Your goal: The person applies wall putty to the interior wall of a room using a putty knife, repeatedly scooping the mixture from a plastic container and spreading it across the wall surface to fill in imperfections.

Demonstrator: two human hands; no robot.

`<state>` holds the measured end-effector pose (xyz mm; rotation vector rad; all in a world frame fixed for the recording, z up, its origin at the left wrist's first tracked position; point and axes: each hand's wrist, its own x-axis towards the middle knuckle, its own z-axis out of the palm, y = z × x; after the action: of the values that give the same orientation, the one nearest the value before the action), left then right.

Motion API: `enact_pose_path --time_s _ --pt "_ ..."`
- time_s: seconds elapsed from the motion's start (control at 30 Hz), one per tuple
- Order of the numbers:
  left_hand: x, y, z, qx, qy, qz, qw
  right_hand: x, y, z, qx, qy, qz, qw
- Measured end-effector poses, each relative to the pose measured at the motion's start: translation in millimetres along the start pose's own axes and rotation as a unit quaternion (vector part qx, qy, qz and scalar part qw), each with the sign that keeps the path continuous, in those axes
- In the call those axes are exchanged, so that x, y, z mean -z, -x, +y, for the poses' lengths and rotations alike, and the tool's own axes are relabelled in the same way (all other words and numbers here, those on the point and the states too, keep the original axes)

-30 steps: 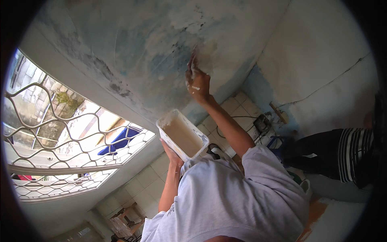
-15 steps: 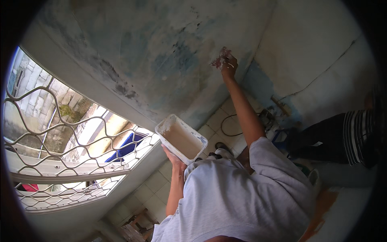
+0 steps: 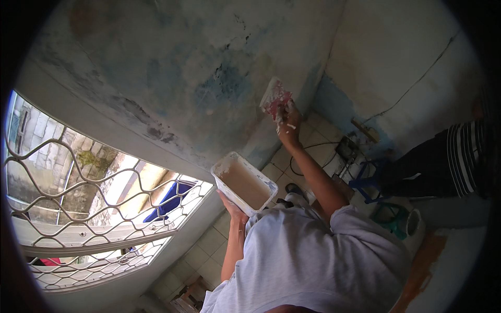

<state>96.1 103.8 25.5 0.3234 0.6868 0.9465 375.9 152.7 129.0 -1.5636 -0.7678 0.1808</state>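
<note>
My right hand (image 3: 287, 121) is closed round a pink putty scraper (image 3: 276, 98) with a pale blade edge. White putty clings to the scraper and to my fingers. The scraper is just in front of the patchy blue and white wall (image 3: 209, 88); I cannot tell whether its edge touches. Against my body, my left hand (image 3: 236, 211) grips a white rectangular tub (image 3: 217, 182) from its left side and below. Its inside is pale beige, with whitish smears along the rim.
A window with a curved metal grille (image 3: 94, 193) lies at left. To the right are a blue plastic stool (image 3: 365, 182), a green item (image 3: 391, 219) and cables with a dark box (image 3: 345, 148) on the tiled floor (image 3: 271, 172). A person's dark striped clothing (image 3: 443, 161) shows at far right.
My right hand has drawn back toward my body, and the scraper has turned so its broad face shows. The tub sits slightly lower and further right in the picture, as the whole view has shifted.
</note>
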Motion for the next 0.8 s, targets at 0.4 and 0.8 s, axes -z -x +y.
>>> enact_pose_path --time_s 0.4,0.8 --pt "9.9 0.1 10.3 -0.014 0.000 0.008 1.000 -78.6 -18.0 -26.3 0.054 0.088 0.088 0.991" --pt "27.7 6.4 13.7 -0.006 0.001 0.060 0.998 -35.9 38.1 173.8 -0.219 0.012 0.035 0.975"
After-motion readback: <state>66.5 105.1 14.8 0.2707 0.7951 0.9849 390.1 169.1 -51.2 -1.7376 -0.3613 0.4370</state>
